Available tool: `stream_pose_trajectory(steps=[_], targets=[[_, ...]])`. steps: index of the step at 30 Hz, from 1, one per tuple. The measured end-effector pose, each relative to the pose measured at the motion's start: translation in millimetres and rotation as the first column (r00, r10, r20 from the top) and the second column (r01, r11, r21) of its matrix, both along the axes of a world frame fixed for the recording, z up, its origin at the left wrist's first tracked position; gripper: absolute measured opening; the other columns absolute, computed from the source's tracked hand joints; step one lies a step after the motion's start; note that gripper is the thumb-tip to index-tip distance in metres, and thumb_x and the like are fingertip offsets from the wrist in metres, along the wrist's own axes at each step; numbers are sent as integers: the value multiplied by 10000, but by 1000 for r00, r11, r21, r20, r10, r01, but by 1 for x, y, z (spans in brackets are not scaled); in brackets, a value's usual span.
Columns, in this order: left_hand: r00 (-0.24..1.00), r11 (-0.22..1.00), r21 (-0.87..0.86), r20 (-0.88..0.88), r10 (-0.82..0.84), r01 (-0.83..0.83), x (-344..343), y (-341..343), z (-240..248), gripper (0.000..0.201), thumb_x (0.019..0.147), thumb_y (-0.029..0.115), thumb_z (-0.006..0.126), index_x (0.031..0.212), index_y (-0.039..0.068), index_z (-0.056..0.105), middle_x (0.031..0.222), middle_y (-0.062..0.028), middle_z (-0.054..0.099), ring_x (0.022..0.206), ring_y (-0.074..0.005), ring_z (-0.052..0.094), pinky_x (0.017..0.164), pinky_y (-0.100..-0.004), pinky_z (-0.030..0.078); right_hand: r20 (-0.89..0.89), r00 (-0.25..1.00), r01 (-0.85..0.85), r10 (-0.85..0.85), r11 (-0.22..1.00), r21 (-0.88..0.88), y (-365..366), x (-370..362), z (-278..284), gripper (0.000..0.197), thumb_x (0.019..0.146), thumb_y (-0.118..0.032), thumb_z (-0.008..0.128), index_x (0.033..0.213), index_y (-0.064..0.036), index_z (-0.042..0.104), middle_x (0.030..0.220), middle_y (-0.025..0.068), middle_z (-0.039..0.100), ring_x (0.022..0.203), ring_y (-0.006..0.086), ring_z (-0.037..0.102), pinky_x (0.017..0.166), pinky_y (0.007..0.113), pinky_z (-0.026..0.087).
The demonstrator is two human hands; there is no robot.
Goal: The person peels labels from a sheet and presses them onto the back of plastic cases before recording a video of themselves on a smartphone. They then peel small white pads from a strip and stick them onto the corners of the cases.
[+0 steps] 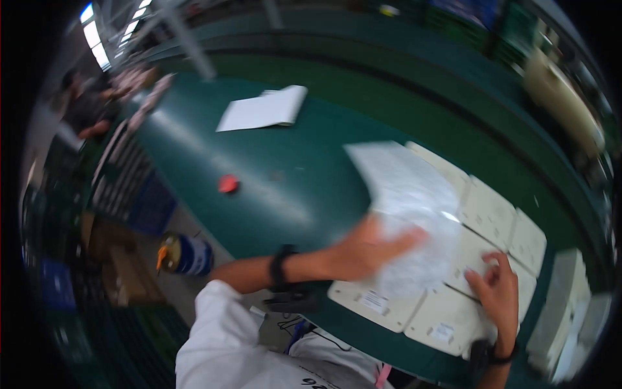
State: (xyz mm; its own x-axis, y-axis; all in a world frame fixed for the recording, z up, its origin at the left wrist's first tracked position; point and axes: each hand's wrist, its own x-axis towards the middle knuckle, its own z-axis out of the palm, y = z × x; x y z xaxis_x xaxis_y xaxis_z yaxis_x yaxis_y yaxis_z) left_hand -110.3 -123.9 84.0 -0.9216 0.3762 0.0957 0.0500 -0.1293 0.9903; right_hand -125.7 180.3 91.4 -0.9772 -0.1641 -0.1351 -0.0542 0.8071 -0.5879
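Observation:
My left hand (364, 251) is smeared by motion and grips a whitish, translucent plastic sheet (414, 194), one finger lying across its front. The sheet hangs over the left part of a group of flat cream panels (489, 211) and hides some of them. Several panels lie edge to edge on the green table (272, 194); the near ones carry small white labels. My right hand (497, 288) is over the right-hand panels, fingers loosely bent and apart, with nothing visible in it. Whether its fingertips touch a panel, I cannot tell.
A folded white sheet (262, 111) and a red round object (228, 183) lie on the table. Cream parts stand stacked (562, 311) past its right end. A blue drum (191, 255) with an orange top is beside the left edge. Another person (91, 107) is at the far left.

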Motion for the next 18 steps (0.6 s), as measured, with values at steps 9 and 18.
stream_pose_trajectory(steps=[9,18], targets=[[959,926,294,82,-270,236,-13,89,35,359,981,209,536,1232,-47,552,1109,-86,632,1013,-140,569,891,-296,472,79,997,68,-10,629,-775,-3,46,10,374,915,-142,646,1227,48,567,1072,41,655,923,112,613,801,238,482],[908,925,21,181,-377,380,-18,103,34,354,936,167,638,1230,-26,592,1145,-110,661,1018,-145,627,849,-288,522,66,998,65,-21,596,-801,16,56,19,260,924,-46,631,1156,59,576,1039,97,672,908,115,632,779,252,519]])
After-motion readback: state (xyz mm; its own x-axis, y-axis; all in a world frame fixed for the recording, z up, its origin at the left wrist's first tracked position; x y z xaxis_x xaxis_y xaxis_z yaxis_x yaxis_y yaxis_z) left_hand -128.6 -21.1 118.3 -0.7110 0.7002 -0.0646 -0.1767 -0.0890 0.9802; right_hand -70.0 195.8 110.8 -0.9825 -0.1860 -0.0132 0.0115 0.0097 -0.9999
